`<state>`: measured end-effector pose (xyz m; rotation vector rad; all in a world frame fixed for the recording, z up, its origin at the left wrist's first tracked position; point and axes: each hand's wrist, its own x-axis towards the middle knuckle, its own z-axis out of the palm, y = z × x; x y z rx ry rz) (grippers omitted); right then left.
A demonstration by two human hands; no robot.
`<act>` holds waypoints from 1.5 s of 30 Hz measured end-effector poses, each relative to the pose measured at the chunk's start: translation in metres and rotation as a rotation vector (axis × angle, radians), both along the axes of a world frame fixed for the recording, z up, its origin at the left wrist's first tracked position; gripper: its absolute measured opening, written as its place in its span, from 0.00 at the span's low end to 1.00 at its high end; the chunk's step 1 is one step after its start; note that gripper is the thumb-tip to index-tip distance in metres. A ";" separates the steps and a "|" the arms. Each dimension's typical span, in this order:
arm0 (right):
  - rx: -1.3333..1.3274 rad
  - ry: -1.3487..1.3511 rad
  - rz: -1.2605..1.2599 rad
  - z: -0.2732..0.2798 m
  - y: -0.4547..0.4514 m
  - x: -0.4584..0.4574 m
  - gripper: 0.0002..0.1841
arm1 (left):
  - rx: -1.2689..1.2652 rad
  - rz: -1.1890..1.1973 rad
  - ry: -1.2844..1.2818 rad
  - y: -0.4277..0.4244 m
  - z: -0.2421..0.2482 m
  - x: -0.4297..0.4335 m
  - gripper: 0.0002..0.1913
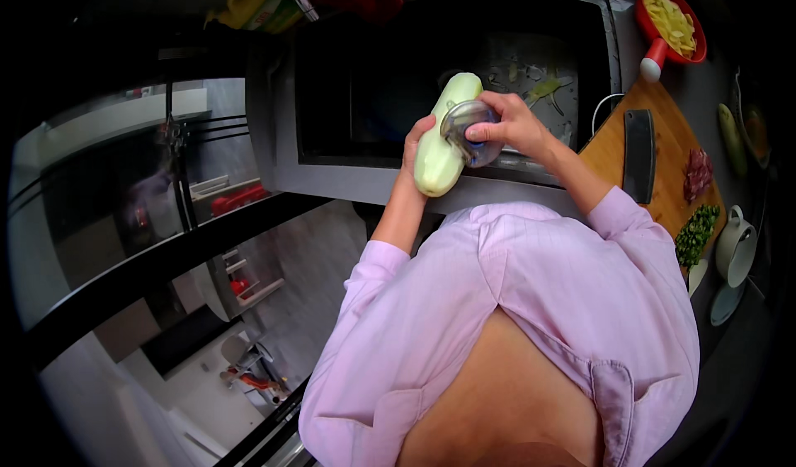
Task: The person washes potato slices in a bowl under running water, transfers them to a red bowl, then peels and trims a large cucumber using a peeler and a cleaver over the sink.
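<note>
My left hand [415,144] grips a long, pale green peeled gourd [443,150] from its left side, thumb on top. It tilts above the near rim of a dark sink [404,159]. In my right hand [513,125] is a clear, rounded plastic peeler [461,125] with some blue in it, resting against the gourd's right side. Its blade is hidden from me. Behind my right wrist, thin strips of peel [547,91] lie scattered on the sink bottom.
To the right, a wooden cutting board [612,134] bears a dark cleaver blade [638,156], cut raw meat [698,175] and chopped greens [696,234]. A red handled strainer [643,4] holds pale yellow slices. A white cup [734,255] and a green cucumber-like vegetable [731,137] lie beyond the board.
</note>
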<state>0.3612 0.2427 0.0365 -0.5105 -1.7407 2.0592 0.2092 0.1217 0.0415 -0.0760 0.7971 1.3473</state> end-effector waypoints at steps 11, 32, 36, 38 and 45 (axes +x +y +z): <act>0.544 -1.052 -0.360 -0.107 0.106 0.014 0.23 | 0.291 -0.208 -0.073 -0.004 0.019 0.001 0.39; -0.252 0.012 -0.128 0.015 -0.031 0.023 0.16 | -0.054 0.083 -0.132 0.013 -0.028 -0.008 0.26; 0.186 -0.072 -0.110 0.024 -0.036 0.013 0.18 | -0.041 0.024 -0.196 0.011 -0.030 -0.011 0.26; 0.298 -0.098 -0.088 0.024 -0.034 0.012 0.18 | -0.024 -0.007 -0.191 0.007 -0.032 -0.012 0.26; 0.248 -0.142 0.051 0.000 0.009 0.000 0.23 | -0.030 0.011 -0.057 -0.001 -0.012 -0.011 0.27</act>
